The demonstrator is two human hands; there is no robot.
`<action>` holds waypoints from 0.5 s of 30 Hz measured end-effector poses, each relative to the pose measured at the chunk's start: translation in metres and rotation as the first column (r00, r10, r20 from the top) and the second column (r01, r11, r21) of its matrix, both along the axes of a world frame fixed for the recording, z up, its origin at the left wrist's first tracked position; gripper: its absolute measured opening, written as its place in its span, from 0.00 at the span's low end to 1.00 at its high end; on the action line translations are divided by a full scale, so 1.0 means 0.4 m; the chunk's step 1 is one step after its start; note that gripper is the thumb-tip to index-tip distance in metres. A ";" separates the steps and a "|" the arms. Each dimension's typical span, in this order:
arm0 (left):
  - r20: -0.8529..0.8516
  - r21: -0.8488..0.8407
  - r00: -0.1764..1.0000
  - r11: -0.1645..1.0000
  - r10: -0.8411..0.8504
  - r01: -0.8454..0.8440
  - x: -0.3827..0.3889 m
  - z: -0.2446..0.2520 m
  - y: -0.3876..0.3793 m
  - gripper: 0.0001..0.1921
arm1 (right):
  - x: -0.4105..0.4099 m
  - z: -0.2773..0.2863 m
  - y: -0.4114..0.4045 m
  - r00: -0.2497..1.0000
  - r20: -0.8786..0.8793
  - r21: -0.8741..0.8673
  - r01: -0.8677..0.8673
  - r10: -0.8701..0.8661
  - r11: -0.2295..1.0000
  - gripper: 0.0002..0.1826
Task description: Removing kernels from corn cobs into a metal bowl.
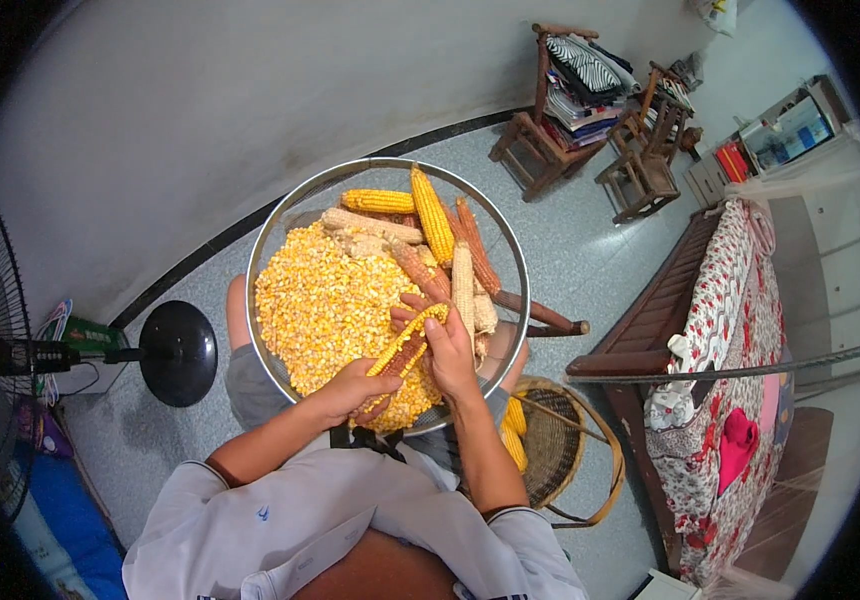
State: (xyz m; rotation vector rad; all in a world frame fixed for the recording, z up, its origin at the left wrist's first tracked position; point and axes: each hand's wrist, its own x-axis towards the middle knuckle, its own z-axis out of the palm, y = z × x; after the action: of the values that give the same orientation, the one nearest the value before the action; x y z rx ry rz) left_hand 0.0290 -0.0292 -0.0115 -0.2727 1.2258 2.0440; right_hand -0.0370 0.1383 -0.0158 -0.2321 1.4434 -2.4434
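Note:
My left hand (355, 391) grips the lower end of a partly stripped corn cob (404, 355), and my right hand (445, 349) holds its upper end. Yellow kernels still line the cob's edges, while a reddish-brown bare strip shows along its middle. Both hands are above a round metal-rimmed mesh sieve (252, 296) resting on my lap. Loose corn kernels (325, 300) are heaped in its left and lower part. Toward the far right side lie several bare cobs (463, 281) and two full yellow ears, one of them an upright-pointing ear (432, 214).
A wicker basket (561, 450) with yellow ears stands by my right leg. Left is a black fan base (178, 352). Wooden chairs (542, 150), one stacked with folded cloth, stand beyond. A bed (730, 315) with floral bedding is at right; a wall (250, 97) rises ahead.

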 end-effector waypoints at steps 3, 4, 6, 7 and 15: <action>0.056 0.078 0.998 0.997 0.002 -0.007 0.001 0.021 0.000 0.09 | 0.006 0.004 0.006 0.999 -0.033 0.000 -0.033 0.033 0.999 0.29; 0.055 0.078 0.998 0.997 0.003 -0.007 0.000 0.016 -0.003 0.09 | 0.008 0.005 0.007 0.998 -0.048 0.000 -0.041 0.041 0.999 0.30; 0.027 0.159 0.997 0.985 -0.078 0.073 0.002 -0.003 -0.016 0.12 | 0.011 0.019 0.010 0.996 -0.061 0.002 -0.064 0.064 0.998 0.31; 0.027 0.159 0.997 0.985 -0.079 0.073 0.003 -0.008 -0.022 0.12 | 0.014 0.027 0.011 0.993 -0.074 0.004 -0.087 0.087 0.996 0.32; 0.034 0.348 0.992 0.932 -0.123 0.103 -0.001 0.017 -0.025 0.16 | 0.026 0.049 0.017 0.992 -0.099 0.013 -0.079 0.079 0.997 0.32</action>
State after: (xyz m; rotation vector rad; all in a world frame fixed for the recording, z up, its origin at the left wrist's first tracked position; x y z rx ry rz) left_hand 0.0286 -0.0393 -0.0045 -0.0866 0.8082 2.0917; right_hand -0.0264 0.1453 0.0037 -0.4069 1.4559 -2.3924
